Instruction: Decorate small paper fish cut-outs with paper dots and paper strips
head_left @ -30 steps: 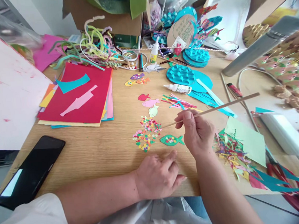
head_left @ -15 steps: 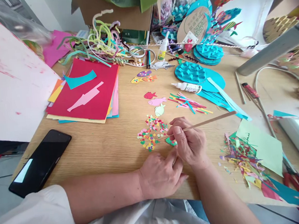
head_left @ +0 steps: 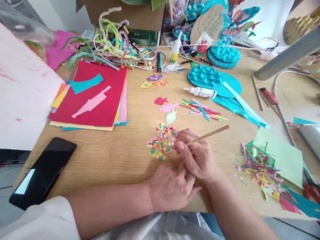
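A thin wooden stick (head_left: 213, 133) is pinched in my right hand (head_left: 197, 156), its lower tip down by the small coloured paper dots (head_left: 158, 144). My left hand (head_left: 172, 187) rests on the table just below, its fingers loosely bent under my right hand; whether anything is between them is hidden. Above the dots lie a pale green paper fish (head_left: 171, 116), a pink fish (head_left: 168, 107) and a red fish (head_left: 160, 100). The green piece seen earlier beside my right hand is now covered by it.
Coloured sheets (head_left: 92, 103) and a black phone (head_left: 43, 171) lie left. Paper strips (head_left: 202, 109), a glue bottle (head_left: 202, 93) and blue pieces (head_left: 214, 77) are beyond my hands. Paper scraps (head_left: 260, 167), a green sheet (head_left: 281, 154) and red-handled scissors (head_left: 315, 196) lie right.
My right hand has moved left with the stick, over the green piece. The stick's lower tip has shifted slightly left and down among the dots. My left hand has hardly moved.
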Available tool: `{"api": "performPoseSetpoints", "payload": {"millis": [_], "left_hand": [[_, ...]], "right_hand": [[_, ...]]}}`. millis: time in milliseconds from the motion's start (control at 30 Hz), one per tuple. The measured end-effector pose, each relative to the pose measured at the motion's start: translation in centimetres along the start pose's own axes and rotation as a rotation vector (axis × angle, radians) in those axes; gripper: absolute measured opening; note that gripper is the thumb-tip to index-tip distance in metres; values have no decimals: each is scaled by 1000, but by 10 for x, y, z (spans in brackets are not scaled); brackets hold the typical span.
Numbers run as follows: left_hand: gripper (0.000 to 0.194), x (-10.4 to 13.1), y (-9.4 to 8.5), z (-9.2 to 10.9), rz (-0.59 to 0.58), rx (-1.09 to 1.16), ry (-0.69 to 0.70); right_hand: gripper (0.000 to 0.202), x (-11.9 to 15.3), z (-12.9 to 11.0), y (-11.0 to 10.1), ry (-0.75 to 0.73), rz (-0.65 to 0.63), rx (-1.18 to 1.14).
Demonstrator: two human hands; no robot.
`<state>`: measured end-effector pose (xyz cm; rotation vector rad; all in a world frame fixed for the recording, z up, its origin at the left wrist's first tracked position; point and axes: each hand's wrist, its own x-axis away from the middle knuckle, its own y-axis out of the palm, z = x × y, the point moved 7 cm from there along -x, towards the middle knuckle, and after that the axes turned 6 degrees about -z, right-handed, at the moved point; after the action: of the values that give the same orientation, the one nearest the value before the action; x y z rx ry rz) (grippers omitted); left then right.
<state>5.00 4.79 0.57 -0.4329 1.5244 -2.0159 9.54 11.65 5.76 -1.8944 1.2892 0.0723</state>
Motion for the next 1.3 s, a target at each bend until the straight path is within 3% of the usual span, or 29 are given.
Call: {"api": "performPoseSetpoints", "payload": {"millis": [133, 300, 400, 567, 933, 1300], "left_hand": [[43, 0, -4, 1, 26, -16, 11], [44, 0, -9, 2, 9, -59, 34], [42, 0, -9, 2, -11, -61, 26], [41, 0, -9, 1, -9, -62, 23], [35, -2, -12, 0, 39, -69, 14], [34, -2, -10, 0, 29, -82, 15]], "right_hand": [[29, 3, 4, -8, 30, 49, -51], [35, 28, 20, -58, 154, 492, -82], [37, 46, 25, -77, 237, 608, 46], [39, 62, 28, -81, 314, 577, 225], [31, 55, 27, -69, 179, 410, 339], [31, 53, 27, -65, 169, 372, 364]]}}
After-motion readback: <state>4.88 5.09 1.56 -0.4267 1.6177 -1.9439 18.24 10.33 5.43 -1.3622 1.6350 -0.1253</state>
